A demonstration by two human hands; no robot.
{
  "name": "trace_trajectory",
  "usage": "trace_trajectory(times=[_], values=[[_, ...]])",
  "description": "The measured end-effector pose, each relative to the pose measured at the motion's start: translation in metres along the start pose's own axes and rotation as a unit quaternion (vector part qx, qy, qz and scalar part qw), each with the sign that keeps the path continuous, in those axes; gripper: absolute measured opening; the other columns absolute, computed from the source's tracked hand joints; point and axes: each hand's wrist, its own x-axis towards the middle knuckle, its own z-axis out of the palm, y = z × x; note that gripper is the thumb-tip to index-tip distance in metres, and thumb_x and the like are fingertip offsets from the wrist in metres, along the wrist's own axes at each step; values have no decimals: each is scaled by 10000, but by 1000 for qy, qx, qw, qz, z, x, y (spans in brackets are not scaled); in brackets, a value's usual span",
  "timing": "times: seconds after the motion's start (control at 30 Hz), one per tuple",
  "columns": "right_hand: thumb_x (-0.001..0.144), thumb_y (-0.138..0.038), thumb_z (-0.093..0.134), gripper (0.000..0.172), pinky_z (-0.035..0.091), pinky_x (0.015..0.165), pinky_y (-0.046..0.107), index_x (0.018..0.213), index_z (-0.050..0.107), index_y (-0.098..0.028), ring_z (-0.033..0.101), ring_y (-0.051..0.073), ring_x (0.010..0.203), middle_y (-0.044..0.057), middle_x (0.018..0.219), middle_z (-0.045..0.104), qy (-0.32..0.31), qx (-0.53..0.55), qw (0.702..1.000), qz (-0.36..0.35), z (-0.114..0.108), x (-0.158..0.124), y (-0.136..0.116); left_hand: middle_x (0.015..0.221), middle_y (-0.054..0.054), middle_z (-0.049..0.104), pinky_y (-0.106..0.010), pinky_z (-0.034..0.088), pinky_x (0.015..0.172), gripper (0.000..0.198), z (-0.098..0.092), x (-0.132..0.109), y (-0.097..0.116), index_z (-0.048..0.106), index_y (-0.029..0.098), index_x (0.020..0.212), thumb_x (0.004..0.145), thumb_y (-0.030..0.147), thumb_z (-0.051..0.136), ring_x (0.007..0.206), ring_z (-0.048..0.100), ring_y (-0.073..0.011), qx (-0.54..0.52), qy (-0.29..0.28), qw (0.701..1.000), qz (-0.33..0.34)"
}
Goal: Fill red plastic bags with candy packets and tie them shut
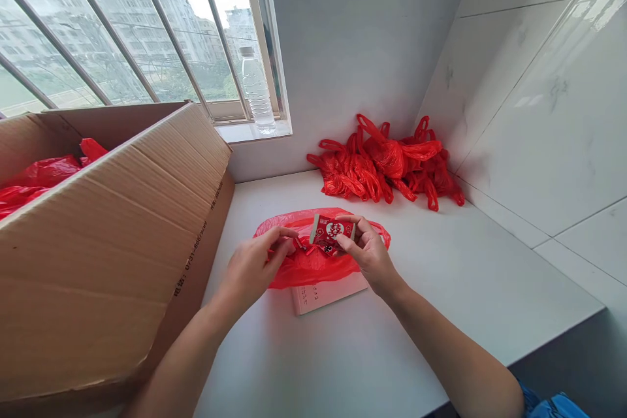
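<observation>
A red plastic bag (313, 264) lies open on the white counter (441, 274), over a pale flat box or booklet (326, 295). My right hand (369, 251) pinches a small red packet (333, 231) with a white mark, held just above the bag's mouth. My left hand (255, 261) is closed on the bag's left edge, fingers curled into the red plastic near the packet.
A large cardboard box (112, 241) with red plastic inside stands at the left. A heap of red bags (386, 166) lies in the back corner against the tiled wall (539, 104). A clear bottle (257, 88) stands on the window sill. The counter's edge runs at right.
</observation>
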Motion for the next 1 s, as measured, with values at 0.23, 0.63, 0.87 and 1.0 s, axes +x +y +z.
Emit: trace_trajectory(times=[0.23, 0.63, 0.87, 1.0], values=[[887, -200, 592, 256, 532, 880, 347, 1136, 607, -255, 627, 195, 1002, 39, 1079, 642, -36, -301, 938, -170, -2, -2, 8, 918, -44, 724, -266, 261, 513, 344, 9, 8, -15, 686, 244, 942, 1004, 371, 372, 697, 657, -212, 374, -48, 925, -35], [931, -229, 521, 376, 511, 712, 360, 1304, 548, -204, 668, 248, 870, 84, 1024, 701, -52, -528, 841, -108, -9, 4, 20, 1128, -5, 667, -256, 401, 551, 230, 27, 13, -30, 655, 298, 1103, 950, 413, 528, 809, 651, -179, 244, 41, 969, 16], [958, -281, 463, 233, 529, 763, 323, 1074, 664, -267, 613, 189, 903, 36, 1023, 647, -66, -273, 957, -68, -4, 0, 6, 989, -23, 675, -302, 480, 812, 267, 27, 7, -8, 643, 277, 1216, 964, 314, 564, 952, 523, -198, 148, 87, 948, 267], [995, -431, 377, 351, 560, 735, 319, 998, 674, -243, 609, 176, 860, 30, 962, 637, -117, -125, 984, 40, -3, -2, 2, 1001, -24, 633, -308, 498, 797, 326, 29, 5, -7, 618, 376, 1279, 964, 307, 568, 963, 539, -195, 129, 59, 950, 277]])
